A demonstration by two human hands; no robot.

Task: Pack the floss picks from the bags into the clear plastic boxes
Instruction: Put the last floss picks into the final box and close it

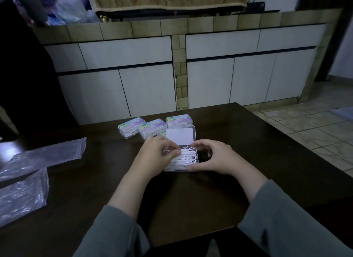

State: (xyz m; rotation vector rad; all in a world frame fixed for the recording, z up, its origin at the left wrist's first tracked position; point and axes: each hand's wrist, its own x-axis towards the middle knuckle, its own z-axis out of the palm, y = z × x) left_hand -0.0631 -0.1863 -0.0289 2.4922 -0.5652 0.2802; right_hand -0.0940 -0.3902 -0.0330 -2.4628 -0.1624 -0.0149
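Two hands flank one open clear plastic box (197, 157) on the dark wooden bench (248, 142), its lid raised on the far side. Thin white floss picks (183, 159) heap inside, mostly lying left to right. The left hand (152, 157) presses its curled fingers (174, 152) into the pile; the right hand (212, 157) cups the box's right end, thumb on the near rim. Three closed, filled boxes (152, 127) sit just beyond; crinkled clear bags (44, 157) lie well left.

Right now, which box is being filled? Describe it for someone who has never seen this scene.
On the dark wooden table, find the closed labelled boxes at the far edge. Just in front of them, between both hands, sits the open clear box. It alone has its lid raised and loose white floss picks heaped inside.
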